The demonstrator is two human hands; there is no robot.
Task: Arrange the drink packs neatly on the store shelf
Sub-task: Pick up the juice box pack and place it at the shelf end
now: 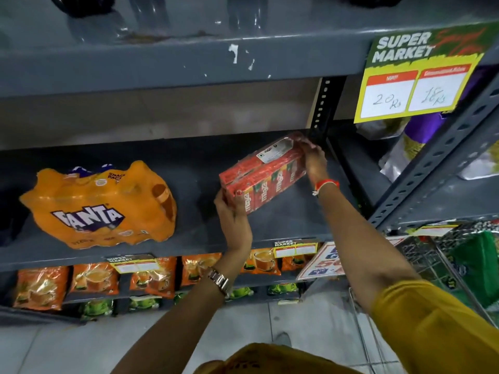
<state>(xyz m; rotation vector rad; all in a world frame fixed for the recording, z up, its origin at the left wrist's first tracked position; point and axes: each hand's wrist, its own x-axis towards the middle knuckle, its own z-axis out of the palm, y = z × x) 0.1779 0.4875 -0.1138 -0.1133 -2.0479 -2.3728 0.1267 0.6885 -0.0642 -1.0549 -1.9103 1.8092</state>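
Note:
A red shrink-wrapped pack of juice cartons [266,174] lies at an angle on the grey middle shelf [205,233], near its right end. My left hand [233,211] grips the pack's near left corner. My right hand [313,160] holds its far right end, close to the slotted upright [321,109]. An orange Fanta multipack [100,206] sits further left on the same shelf, apart from the red pack.
Orange tea pouches [94,279] fill the lower shelf. A yellow price sign [410,82] hangs from the upper shelf edge. Bagged goods [421,136] sit in the right bay, and a wire basket [445,265] stands lower right. Bottles stand on the top shelf.

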